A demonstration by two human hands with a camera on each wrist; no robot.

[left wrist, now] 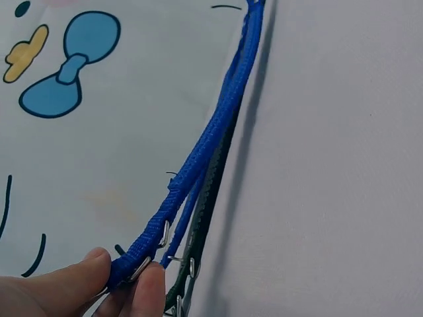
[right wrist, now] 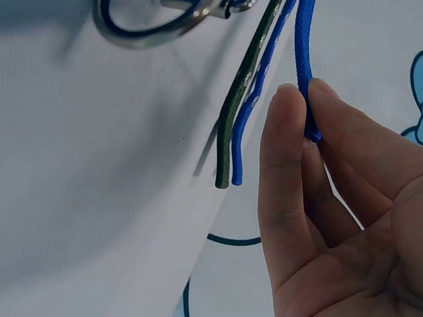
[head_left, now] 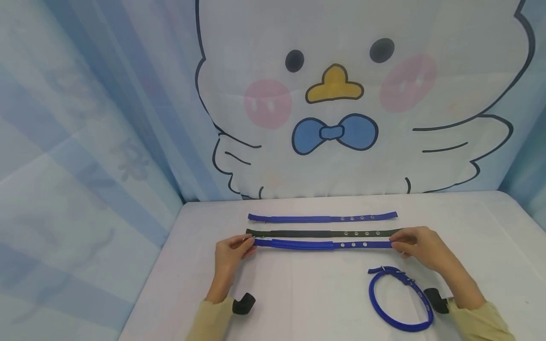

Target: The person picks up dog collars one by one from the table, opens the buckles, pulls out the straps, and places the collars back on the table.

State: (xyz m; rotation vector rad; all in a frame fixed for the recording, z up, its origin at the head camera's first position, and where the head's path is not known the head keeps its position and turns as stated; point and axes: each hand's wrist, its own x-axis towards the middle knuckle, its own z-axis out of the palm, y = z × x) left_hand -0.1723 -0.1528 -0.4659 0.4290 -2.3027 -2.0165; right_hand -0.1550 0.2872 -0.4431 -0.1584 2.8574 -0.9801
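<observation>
A bright blue collar (head_left: pixel 298 245) is stretched nearly straight from side to side. My left hand (head_left: pixel 230 255) pinches its buckle end between thumb and fingers; metal fittings show beside the fingertips in the left wrist view. At the other end, my right hand (head_left: pixel 424 246) pinches the plain tip, past a row of metal eyelets. Just behind it lies a dark green collar (head_left: pixel 298 234), laid out parallel, and farther back another blue collar (head_left: pixel 298 219). In the right wrist view, the tips of the green strap (right wrist: pixel 225 145) and blue strap (right wrist: pixel 238 145) hang beside my fingers.
A fastened blue collar (head_left: pixel 409 327) forms a ring on the white table (head_left: pixel 307 293), close to the right wrist. Behind the table's back edge hangs a cartoon-printed cloth (head_left: pixel 273 175). Each wrist carries a black camera, such as the left camera (head_left: pixel 244 304).
</observation>
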